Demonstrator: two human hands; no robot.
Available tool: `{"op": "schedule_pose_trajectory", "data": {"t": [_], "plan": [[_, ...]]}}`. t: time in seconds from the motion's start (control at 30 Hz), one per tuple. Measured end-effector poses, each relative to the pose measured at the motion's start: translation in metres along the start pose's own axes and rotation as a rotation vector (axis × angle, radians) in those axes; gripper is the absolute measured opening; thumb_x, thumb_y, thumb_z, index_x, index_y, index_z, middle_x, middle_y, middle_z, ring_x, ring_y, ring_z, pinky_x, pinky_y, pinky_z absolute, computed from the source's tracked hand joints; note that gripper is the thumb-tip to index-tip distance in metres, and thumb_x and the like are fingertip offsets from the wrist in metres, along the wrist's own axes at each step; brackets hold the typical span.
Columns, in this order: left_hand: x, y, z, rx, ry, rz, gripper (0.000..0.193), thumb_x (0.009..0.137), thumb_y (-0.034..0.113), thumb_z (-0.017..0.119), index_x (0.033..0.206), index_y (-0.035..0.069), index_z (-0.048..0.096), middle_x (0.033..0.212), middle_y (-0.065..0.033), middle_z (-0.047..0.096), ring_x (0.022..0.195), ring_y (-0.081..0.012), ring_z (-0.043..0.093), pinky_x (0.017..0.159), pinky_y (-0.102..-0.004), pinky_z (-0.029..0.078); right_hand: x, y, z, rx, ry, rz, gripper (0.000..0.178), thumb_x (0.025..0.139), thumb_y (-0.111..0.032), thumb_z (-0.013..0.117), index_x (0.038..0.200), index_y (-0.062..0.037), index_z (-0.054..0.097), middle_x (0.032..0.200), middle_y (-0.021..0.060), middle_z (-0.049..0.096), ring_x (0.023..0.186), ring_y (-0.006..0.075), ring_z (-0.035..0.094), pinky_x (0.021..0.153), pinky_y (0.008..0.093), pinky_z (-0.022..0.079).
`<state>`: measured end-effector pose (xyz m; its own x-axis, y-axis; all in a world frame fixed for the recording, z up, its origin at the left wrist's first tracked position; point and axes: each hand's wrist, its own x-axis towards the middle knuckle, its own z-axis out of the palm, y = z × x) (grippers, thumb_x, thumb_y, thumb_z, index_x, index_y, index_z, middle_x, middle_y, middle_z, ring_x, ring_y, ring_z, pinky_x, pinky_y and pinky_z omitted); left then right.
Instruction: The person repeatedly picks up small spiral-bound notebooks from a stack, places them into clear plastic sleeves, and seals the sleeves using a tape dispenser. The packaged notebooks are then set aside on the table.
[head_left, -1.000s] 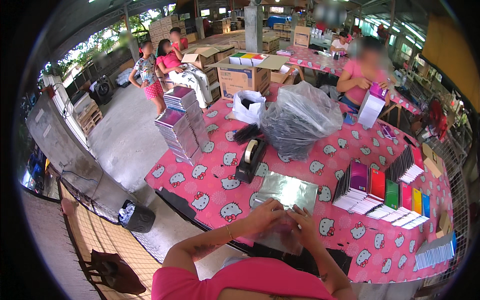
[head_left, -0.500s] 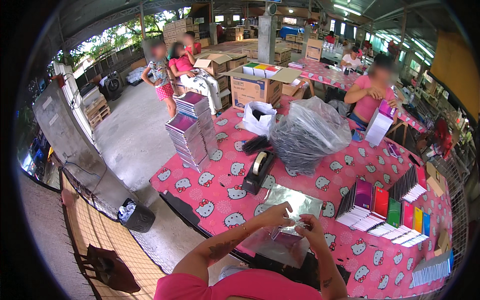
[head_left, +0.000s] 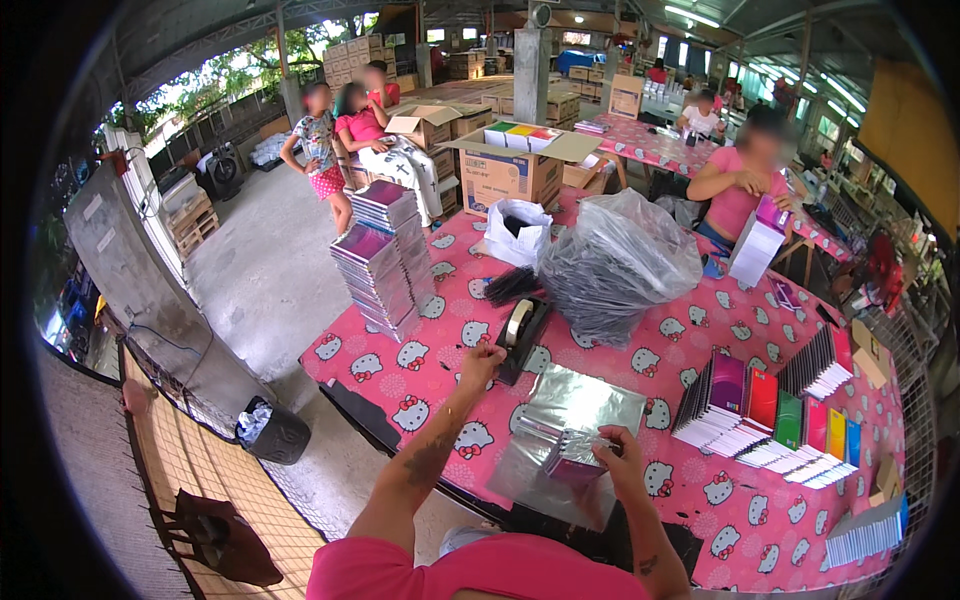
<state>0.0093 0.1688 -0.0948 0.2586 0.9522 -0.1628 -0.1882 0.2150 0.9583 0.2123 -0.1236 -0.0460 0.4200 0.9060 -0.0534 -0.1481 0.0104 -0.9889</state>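
Note:
My left hand (head_left: 482, 367) is at the near end of a black tape dispenser (head_left: 524, 342), its fingers pinched together. Whether a strip of tape lies between them is too small to see. A small bundle of spiral notebooks (head_left: 572, 470) with purple covers, partly wrapped in clear plastic, lies in front of me. Gripping its right side is my right hand (head_left: 622, 455), thumb and fingers bent around the edge. Under and beyond the bundle, clear plastic sheets (head_left: 585, 395) lie flat and shiny on the table.
Wrapped notebooks (head_left: 375, 275) stand in tall stacks at the left. A plastic bag of black spirals (head_left: 625, 270) and an open carton (head_left: 510, 180) sit farther back. Rows of colourful notebooks (head_left: 745, 415) fill the right side. A co-worker (head_left: 745, 190) handles notebooks across the table.
My left hand has left the bundle and reached forward and left to the tape dispenser. My right hand stays at the bundle's right side.

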Motion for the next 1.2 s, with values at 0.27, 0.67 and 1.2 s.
{"op": "schedule_pose_trajectory", "data": {"t": [0.27,0.67,1.2], "plan": [[-0.013,0.031,0.008,1.527,0.151,0.457,0.019,0.085,0.02,0.067,0.088,0.001,0.067,0.079,-0.0157,0.071,0.073,-0.0287,0.07,0.06,-0.0387,0.054,-0.003,-0.002,0.004,-0.03,0.054,-0.011,0.03,0.084,-0.001,0.066,0.113,-0.005,0.06,0.099,0.0008,0.056,0.083,0.0074,0.054,0.071,0.0214,0.047],[-0.03,-0.007,-0.011,0.087,0.144,-0.052,0.009,0.082,0.012,0.072,0.078,0.003,0.071,0.064,-0.0007,0.062,0.054,-0.01,0.053,0.052,-0.0264,0.044,-0.002,0.015,0.006,-0.107,0.113,-0.112,0.036,0.083,0.002,0.065,0.117,-0.0066,0.057,0.099,0.0023,0.055,0.089,0.0097,0.053,0.073,0.0229,0.047],[-0.088,0.135,0.125,1.028,-1.311,0.5,0.017,0.083,0.015,0.073,0.089,-0.001,0.069,0.079,-0.0117,0.07,0.073,-0.0202,0.069,0.068,-0.0321,0.053,0.003,0.005,0.012,0.031,0.084,-0.05,0.041,0.085,0.0,0.065,0.124,-0.0074,0.053,0.099,0.0011,0.054,0.082,0.008,0.052,0.064,0.0217,0.043]]}}
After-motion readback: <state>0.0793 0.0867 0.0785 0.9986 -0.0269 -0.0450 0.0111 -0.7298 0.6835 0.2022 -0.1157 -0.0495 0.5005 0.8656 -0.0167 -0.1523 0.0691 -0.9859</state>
